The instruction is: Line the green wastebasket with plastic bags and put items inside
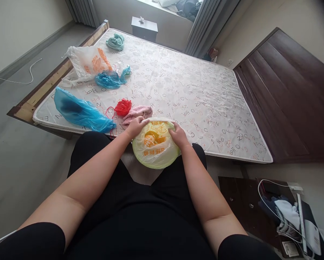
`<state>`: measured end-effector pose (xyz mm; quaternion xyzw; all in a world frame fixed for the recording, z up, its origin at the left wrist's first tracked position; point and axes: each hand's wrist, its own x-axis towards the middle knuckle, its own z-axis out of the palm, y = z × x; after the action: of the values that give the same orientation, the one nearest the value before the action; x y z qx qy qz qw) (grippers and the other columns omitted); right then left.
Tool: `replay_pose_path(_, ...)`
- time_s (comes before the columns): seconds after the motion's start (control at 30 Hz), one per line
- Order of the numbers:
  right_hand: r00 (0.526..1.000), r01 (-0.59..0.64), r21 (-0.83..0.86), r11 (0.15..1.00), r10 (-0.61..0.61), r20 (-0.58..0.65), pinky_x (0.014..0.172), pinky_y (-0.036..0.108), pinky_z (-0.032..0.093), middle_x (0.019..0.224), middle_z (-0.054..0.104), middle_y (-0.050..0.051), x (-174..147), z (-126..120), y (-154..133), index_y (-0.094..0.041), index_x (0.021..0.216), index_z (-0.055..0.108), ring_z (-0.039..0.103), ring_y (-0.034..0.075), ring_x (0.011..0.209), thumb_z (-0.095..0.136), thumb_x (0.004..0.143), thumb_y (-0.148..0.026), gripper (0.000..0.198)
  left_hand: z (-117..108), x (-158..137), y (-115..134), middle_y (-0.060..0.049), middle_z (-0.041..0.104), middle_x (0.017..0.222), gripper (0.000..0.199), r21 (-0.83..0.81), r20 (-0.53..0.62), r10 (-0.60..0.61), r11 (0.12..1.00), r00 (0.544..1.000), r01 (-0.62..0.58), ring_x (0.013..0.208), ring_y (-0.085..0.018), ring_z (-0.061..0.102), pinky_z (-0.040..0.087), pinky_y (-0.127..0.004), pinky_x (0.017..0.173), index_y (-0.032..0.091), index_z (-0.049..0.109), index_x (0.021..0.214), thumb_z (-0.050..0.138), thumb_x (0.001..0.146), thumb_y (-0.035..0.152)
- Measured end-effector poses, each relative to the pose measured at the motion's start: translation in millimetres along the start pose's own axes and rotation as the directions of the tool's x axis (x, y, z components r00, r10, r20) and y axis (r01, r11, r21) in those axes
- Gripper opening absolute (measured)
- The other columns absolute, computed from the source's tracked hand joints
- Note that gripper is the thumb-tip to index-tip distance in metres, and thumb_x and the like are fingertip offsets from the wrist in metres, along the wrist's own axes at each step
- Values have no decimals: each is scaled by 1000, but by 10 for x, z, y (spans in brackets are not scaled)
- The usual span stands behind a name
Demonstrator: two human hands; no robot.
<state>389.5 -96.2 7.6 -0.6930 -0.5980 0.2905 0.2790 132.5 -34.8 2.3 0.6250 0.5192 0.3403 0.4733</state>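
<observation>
Between my knees is a round yellow-green tub, with a whitish plastic bag printed in orange spread over its top. The bag dips inward at the middle. My left hand grips the bag at the upper left rim, thumb on top. Opposite it, my right hand pinches the upper right rim, with its thumb over the bag. The fingers underneath are hidden. Just beyond my left hand, a pink cloth and a crumpled red plastic bag lie on the mattress.
A blue plastic bag with something dark inside lies at the near left of the mattress. Behind it are a white-and-orange bag, another blue bag and a green cloth. A cabinet holding clothes and cables stands at right.
</observation>
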Motion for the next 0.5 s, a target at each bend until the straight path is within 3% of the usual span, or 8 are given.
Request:
replay_pose_path(0.1,1000,17,3,1000,-17,4,112,48,41,142,59,10,-15,-17,-2,-21,147,49,54,31,130,58,89,-41,62,10,9,-29,2,43,66,44,12,-4,29,1000,1000,-29,63,-13,41,33,-26,58,20,43,69,66,82,55)
replay_pose_path(0.27,996,37,51,998,-41,84,114,46,39,144,58,7,-10,-74,-4,-24,145,53,53,28,131,58,88,-40,59,60,-5,-63,2,40,65,44,-265,-81,-57,964,995,33,59,-11,38,35,-26,57,21,37,67,63,84,52)
replay_pose_path(0.4,993,-34,97,995,23,114,106,43,47,133,66,5,9,-103,3,-26,137,60,61,26,119,55,83,-26,54,32,-46,-16,2,39,64,45,-69,-273,6,997,962,-26,63,-13,41,38,-27,61,21,36,62,66,83,48)
replay_pose_path(0.5,988,-106,120,987,91,126,95,39,53,123,70,6,15,-108,18,-23,132,63,65,26,109,54,78,-23,55,23,-42,6,2,39,62,44,-7,-253,-4,1000,967,3,64,-14,44,40,-27,62,21,38,61,67,83,46)
